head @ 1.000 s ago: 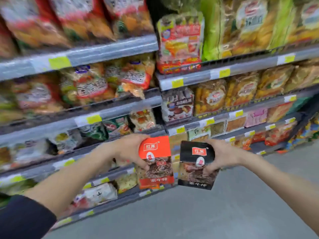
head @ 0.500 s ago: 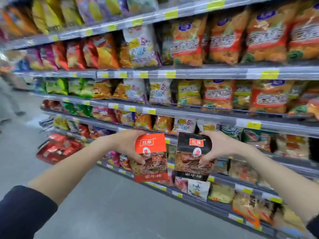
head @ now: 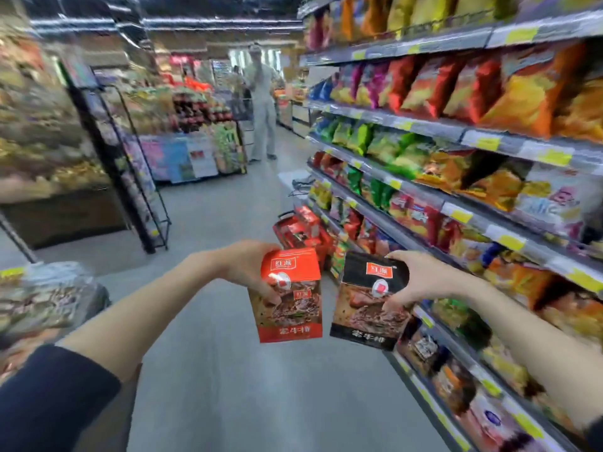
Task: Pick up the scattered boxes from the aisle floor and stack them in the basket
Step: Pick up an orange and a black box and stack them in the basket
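Aisle, mid-task. Both hands are loaded and nothing has been set down yet.

- Left hand (head: 248, 272): grip pinched on the upper part of an orange-red box (head: 293, 308), thumb across the front face, fingers behind. Box held upright, off the floor (head: 228, 370).
- Right hand (head: 424, 282): grip wrapped round the top right corner of a black box (head: 368, 318), thumb on the front. Tilted a little, bottom edge swung left towards the red one. The two boxes are just beside each other; I cannot tell if they touch.
- Red basket (head: 281, 233) sits on the floor ahead, against the foot of the snack shelves (head: 456, 203), well apart from the hands. Red packs are already in it; too blurred to count or to judge how they are stacked.

Progress, as I judge it: pick-up done for these two, part of the load already in. Left to do: carry both to the basket and stack them. I see no loose boxes on the floor in view.

Look of the boxes: same design, flat cartons, bright logo panel on top, food photo mid-face, characters along the bottom. Corners appear square, no crushing visible.
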Tool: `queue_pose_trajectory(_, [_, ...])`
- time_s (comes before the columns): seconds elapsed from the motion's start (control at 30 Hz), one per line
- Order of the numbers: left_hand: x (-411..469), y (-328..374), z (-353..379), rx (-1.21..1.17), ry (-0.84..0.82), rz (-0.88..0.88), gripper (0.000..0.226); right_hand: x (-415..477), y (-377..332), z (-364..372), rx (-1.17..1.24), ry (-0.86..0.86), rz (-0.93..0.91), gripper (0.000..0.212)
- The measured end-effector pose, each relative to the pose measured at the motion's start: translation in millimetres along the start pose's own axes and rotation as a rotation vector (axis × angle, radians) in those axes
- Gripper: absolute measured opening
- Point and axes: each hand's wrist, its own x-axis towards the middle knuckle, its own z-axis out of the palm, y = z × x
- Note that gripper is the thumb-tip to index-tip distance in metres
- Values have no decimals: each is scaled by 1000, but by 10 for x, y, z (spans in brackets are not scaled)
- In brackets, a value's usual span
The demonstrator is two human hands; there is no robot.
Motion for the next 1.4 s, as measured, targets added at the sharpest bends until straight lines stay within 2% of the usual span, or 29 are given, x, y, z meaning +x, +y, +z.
queue_pose_trajectory(0.2, [435, -1255, -160, -30, -54, -149, 87, 1604, -454, 216, -19, -106, -172, 78])
queue_pose_trajectory(0.3, [781, -1873, -320, -40, -51, -197, 90, 2452, -655, 230, -74, -140, -269, 76])
queue_pose_trajectory(0.4, [1081, -2436, -576, -56, -41, -251, 85, 3275, -875, 207, -66, -167, -291, 64])
queue_pose_trajectory(0.5, [1351, -3068, -757, -86, -34, -290, 82, 4086, -1177, 184, -65, -201, -313, 73])
queue_pose_trajectory(0.7, [1767, -4116, -1000, -126, -26, -318, 85, 5280, -1739, 233, -73, -208, -361, 74])
queue_pose_trajectory(0.97, [2762, -5818, -1394, -66, -78, -250, 86, 6876, -2370, 542, -19, -114, -285, 57])
queue_pose_trajectory(1.07, [3204, -6314, -1594, -12, -118, -190, 87, 7347, -2453, 577, 11, -70, -230, 62])
queue_pose_trajectory(1.17, [3702, -6631, -1757, 30, -157, -126, 85, 7758, -2410, 521, 45, -44, -164, 70])
queue_pose_trajectory(1.4, [5237, -7123, -1863, 63, -204, 18, 89, 8706, -1885, 321, 70, 9, -20, 72])
